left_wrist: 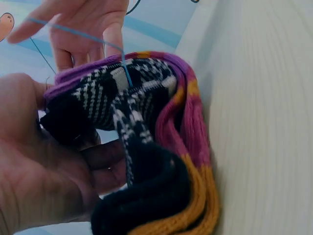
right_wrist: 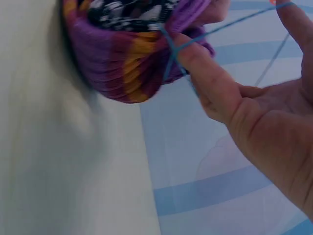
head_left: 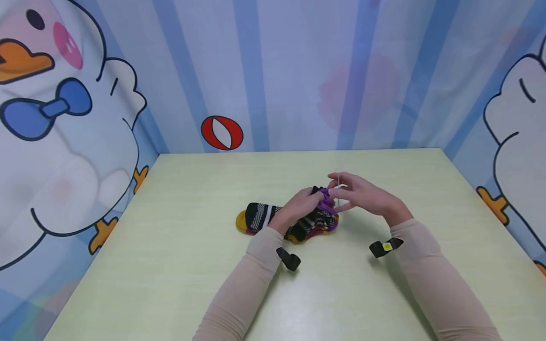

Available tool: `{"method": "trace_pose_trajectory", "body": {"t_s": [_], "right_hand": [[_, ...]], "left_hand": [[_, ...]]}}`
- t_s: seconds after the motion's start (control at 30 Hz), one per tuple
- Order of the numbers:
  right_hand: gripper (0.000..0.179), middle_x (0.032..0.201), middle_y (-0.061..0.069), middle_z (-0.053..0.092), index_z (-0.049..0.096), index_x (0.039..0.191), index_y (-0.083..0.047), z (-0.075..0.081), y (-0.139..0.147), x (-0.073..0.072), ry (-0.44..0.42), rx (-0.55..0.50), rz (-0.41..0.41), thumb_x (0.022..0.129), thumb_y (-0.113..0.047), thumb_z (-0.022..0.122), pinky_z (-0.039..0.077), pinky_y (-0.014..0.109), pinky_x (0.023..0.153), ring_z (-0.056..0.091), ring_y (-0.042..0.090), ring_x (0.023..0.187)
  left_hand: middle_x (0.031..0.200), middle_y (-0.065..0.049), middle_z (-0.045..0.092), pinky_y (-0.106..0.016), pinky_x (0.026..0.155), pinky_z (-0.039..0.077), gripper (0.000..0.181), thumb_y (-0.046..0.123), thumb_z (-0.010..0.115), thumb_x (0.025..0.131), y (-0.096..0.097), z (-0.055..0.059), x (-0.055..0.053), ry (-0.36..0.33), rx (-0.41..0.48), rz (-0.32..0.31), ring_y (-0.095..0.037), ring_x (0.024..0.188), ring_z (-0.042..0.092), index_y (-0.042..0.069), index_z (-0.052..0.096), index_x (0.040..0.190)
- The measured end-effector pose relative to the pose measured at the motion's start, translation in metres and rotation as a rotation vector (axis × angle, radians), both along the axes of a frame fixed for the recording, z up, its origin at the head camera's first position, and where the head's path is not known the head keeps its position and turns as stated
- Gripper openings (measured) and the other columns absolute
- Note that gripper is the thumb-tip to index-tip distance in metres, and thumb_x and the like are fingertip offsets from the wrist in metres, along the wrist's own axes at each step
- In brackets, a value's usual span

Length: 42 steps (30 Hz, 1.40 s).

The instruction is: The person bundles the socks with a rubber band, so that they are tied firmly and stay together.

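A bundle of patterned socks (head_left: 313, 225) in black, white, purple and mustard lies on the table, its toe end toward the left. My left hand (head_left: 302, 203) grips the folded socks (left_wrist: 193, 122) near their purple cuffs. To its right, my right hand (head_left: 362, 193) has its fingers spread, with a thin blue elastic band (right_wrist: 230, 23) stretched across them. That band (left_wrist: 78, 32) also runs down to the sock bundle in the left wrist view. The right thumb (right_wrist: 208, 71) is against the purple end of the bundle. How far the band passes round the socks is partly hidden.
The pale wooden tabletop (head_left: 192, 284) extends around both hands. Behind it hangs a blue striped curtain (head_left: 290, 71) with printed cartoon ducks at the sides. Small black devices sit at the left wrist (head_left: 288, 259) and the right wrist (head_left: 386, 247).
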State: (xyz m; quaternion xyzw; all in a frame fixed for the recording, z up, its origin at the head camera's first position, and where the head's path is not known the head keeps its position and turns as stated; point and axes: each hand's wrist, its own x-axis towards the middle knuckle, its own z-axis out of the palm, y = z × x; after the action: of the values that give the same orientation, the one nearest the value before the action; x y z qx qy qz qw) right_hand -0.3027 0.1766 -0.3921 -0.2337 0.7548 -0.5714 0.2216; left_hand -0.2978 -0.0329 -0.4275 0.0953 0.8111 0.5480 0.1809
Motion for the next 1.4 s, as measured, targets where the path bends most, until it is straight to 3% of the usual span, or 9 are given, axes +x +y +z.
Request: {"method": "trace_pose_trajectory", "body": {"t_s": [0.2,0.47,0.6,0.73,0.9,1.03,1.13,1.23,1.4], "right_hand": [[0.069,0.125,0.024,0.04,0.025,0.151,0.005,0.002,0.001,0.004,-0.01,0.037,0.079,0.101,-0.025,0.062,0.054,0.048,0.088,0.051,0.039,0.12],[0.064,0.125,0.023,0.043,0.032,0.148,0.004,-0.006,0.001,0.001,0.021,0.041,-0.01,0.101,-0.027,0.061,0.053,0.042,0.092,0.06,0.034,0.114],[0.062,0.124,0.025,0.046,0.034,0.146,0.007,-0.007,-0.004,-0.001,0.016,0.022,0.035,0.101,-0.025,0.061,0.053,0.044,0.092,0.059,0.034,0.115],[0.06,0.128,0.024,0.051,0.038,0.145,0.01,-0.011,-0.005,-0.005,0.012,-0.007,0.052,0.102,-0.025,0.06,0.053,0.042,0.091,0.062,0.029,0.111],[0.042,0.109,0.012,0.065,0.049,0.133,0.016,-0.024,0.005,-0.015,-0.133,-0.284,0.03,0.107,-0.017,0.048,0.054,0.034,0.089,0.064,0.016,0.09],[0.035,0.086,0.005,0.054,0.056,0.113,0.01,-0.034,0.017,-0.022,-0.326,-0.601,0.135,0.11,-0.007,0.026,0.044,0.027,0.075,0.044,0.016,0.072],[0.045,0.08,0.002,0.047,0.059,0.104,0.005,-0.038,0.024,-0.025,-0.421,-0.726,0.21,0.11,-0.007,0.015,0.038,0.03,0.075,0.031,0.017,0.069],[0.046,0.078,0.0,0.052,0.065,0.091,-0.003,-0.038,0.027,-0.025,-0.332,-0.622,0.139,0.11,-0.008,0.024,0.043,0.03,0.085,0.04,0.015,0.069],[0.043,0.068,0.006,0.043,0.052,0.068,-0.008,-0.031,0.029,-0.023,0.059,-0.014,-0.008,0.106,-0.03,0.051,0.041,0.036,0.078,0.044,0.026,0.069]], "left_hand": [[0.114,-0.007,0.055,-0.042,0.089,0.039,0.036,0.037,0.041,0.101,0.001,0.001,-0.002,0.003,0.013,0.034,-0.025,0.103,0.05,0.008,0.055,0.116],[0.106,-0.008,0.055,-0.039,0.085,0.041,0.036,0.038,0.048,0.099,-0.002,-0.002,-0.001,0.001,-0.008,-0.003,-0.022,0.097,0.051,0.006,0.054,0.114],[0.098,-0.008,0.05,-0.035,0.072,0.041,0.047,0.045,0.058,0.098,-0.004,-0.002,0.0,0.051,-0.044,-0.025,-0.021,0.085,0.049,0.002,0.049,0.114],[0.101,-0.009,0.055,-0.033,0.073,0.046,0.045,0.035,0.068,0.094,-0.003,0.001,0.001,0.086,-0.064,-0.04,-0.02,0.085,0.052,0.0,0.051,0.117],[0.113,-0.011,0.054,-0.037,0.089,0.048,0.048,0.017,0.072,0.09,-0.001,0.005,0.002,0.065,-0.114,-0.014,-0.022,0.099,0.055,0.002,0.044,0.126],[0.115,-0.012,0.054,-0.038,0.091,0.047,0.049,0.018,0.072,0.092,0.0,0.004,0.002,0.053,-0.123,-0.018,-0.023,0.102,0.056,0.003,0.041,0.127],[0.112,-0.012,0.055,-0.038,0.089,0.046,0.045,0.023,0.068,0.096,0.0,0.003,0.001,0.062,-0.118,-0.015,-0.022,0.1,0.056,0.005,0.038,0.126],[0.109,-0.013,0.055,-0.037,0.086,0.044,0.041,0.028,0.062,0.101,0.0,0.001,0.0,0.086,-0.125,0.0,-0.022,0.096,0.055,0.009,0.033,0.123],[0.102,-0.016,0.057,-0.036,0.078,0.042,0.037,0.03,0.057,0.103,0.001,-0.003,-0.003,0.176,-0.168,0.021,-0.024,0.086,0.056,0.014,0.027,0.118]]}}
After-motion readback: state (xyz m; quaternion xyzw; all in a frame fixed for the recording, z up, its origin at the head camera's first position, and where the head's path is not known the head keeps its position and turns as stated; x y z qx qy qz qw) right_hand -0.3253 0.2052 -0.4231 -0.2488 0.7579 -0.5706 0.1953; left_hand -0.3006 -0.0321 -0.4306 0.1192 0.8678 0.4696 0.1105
